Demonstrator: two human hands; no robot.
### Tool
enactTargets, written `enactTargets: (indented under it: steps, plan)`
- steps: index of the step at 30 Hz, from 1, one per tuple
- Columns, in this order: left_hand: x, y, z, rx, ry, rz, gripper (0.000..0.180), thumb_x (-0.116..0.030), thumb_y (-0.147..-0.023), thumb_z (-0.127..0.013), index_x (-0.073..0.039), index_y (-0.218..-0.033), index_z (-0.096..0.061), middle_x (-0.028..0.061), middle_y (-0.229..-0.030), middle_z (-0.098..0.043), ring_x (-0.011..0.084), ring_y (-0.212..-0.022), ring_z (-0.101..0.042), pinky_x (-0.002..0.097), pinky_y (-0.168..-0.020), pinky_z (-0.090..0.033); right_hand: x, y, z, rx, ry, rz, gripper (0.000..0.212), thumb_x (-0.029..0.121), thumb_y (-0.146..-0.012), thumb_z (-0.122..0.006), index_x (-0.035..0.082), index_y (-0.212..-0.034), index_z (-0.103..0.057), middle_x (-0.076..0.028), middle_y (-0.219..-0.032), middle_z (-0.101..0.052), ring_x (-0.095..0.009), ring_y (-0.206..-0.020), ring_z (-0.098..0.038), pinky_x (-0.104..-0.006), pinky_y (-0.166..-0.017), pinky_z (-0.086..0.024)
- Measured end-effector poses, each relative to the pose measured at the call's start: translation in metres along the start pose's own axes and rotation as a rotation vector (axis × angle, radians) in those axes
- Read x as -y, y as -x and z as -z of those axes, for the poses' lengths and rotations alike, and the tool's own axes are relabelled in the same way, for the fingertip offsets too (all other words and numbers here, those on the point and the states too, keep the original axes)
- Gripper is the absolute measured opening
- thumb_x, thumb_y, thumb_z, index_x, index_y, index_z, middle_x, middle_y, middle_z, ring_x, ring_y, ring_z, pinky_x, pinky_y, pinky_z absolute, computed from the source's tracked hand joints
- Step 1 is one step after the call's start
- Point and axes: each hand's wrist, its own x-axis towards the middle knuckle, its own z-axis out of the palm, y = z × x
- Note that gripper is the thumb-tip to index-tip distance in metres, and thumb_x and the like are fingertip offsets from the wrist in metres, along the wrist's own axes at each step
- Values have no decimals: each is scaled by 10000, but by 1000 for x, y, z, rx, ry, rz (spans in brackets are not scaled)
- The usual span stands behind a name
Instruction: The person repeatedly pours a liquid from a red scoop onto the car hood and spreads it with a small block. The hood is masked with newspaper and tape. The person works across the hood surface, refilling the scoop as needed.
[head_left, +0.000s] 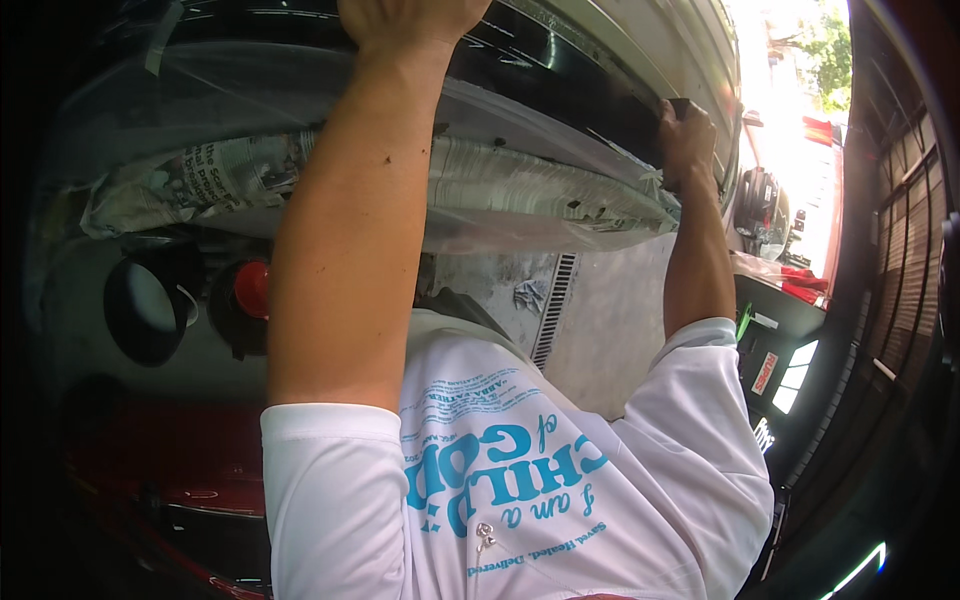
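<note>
At the top edge my left hand [415, 18] reaches over a glossy black vehicle panel [560, 60]; its fingers are cut off by the picture's edge. Farther right, my right hand [692, 140] is closed around a small black block [681, 106], against the panel near where it meets a pale grey-beige surface [690, 55]. Along the panel's lower side hang newspaper sheets [530, 185] and clear plastic film [490, 235], with a strip of tape [163, 40] at the upper left.
A floor drain grate [555, 310] runs beneath, with a crumpled cloth [530, 295] beside it. At left stand a dark bucket-like container [150, 305], a red round object [252, 289] and a red car [170, 455]. A black cart or case [775, 330] is on the right.
</note>
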Motion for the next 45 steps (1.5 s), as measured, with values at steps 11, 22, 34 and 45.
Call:
enactTargets:
  steps: [11,22,34,45]
  plan:
    - [2,-1,2,107,34,27,961,-472,-941,-693,41,-1623,-251,105,-735,-676,288,-679,-640,449,-879,-482,36,11,7,1,6,83,433,417,-949,-695,8,-1071,-767,-289,-989,-748,-461,-994,-728,-527,-899,-565]
    - [4,2,1,18,60,-32,948,-432,-949,-697,44,-1627,-236,134,-819,-733,306,-803,-702,467,-910,-480,31,9,9,43,-76,93,424,446,-951,-693,50,-1086,-765,-267,-972,-754,-457,-972,-731,-531,-878,-567]
    - [-1,7,15,67,81,0,917,-417,-965,-678,32,-1631,-234,119,-783,-715,313,-743,-682,458,-1032,-478,15,20,-1,-120,68,128,416,437,-959,-696,37,-1057,-755,-260,-951,-754,-465,-943,-728,-530,-843,-569]
    - [2,1,9,110,40,4,921,-429,-965,-678,42,-1625,-243,127,-781,-714,309,-748,-679,453,-955,-487,18,9,-2,-82,-14,224,414,425,-963,-694,23,-1040,-758,-289,-913,-733,-480,-920,-720,-535,-822,-565]
